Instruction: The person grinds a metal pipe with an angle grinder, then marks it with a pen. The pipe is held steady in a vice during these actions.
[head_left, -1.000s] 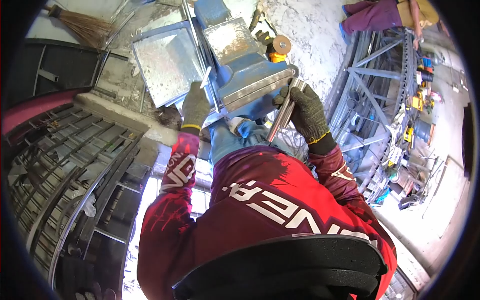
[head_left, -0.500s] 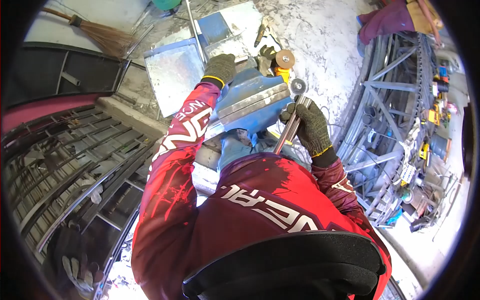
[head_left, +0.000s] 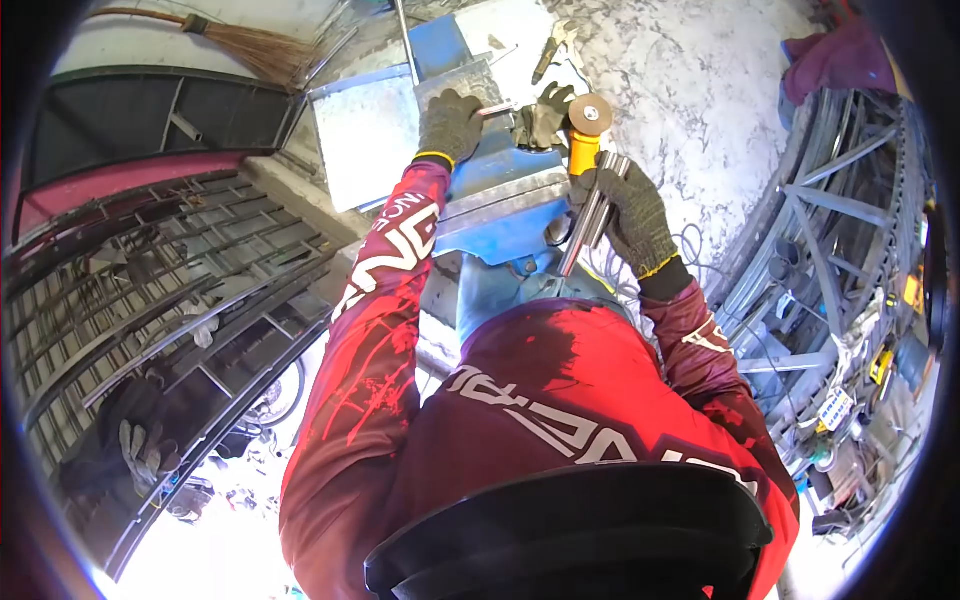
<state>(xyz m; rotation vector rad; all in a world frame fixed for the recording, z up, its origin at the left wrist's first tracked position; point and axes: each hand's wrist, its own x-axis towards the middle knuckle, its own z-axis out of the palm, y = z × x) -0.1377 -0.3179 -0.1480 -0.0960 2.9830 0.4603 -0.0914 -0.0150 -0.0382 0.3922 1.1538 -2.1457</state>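
I see the L hand (head_left: 450,122), gloved, resting on top of the blue bench vise (head_left: 497,205), fingers curled around a small thin metal rod (head_left: 497,109) that sticks out to the R of the glove; grip looks clenched on it. R hand (head_left: 630,213), also gloved, is wrapped tight around a bundle of shiny steel tubes (head_left: 592,215), held tilted just beside the vise's R end, upper ends near the glove's fingertips, lower ends pointing down toward my chest. Tubes sit apart from the vise jaws as far as I can tell, not clamped. Just past the tubes lies an angle grinder (head_left: 586,128) w/ yellow body and round disc, on the table (head_left: 680,70), w/ a spare glove (head_left: 545,112) beside it. Flat steel plate (head_left: 368,135) lies L of the vise, touching it. Broom (head_left: 250,45) lies top L. Pliers (head_left: 552,48) sit further back on the table. Metal gate frame (head_left: 180,290) lower L, blue steel rack (head_left: 830,230) to the R
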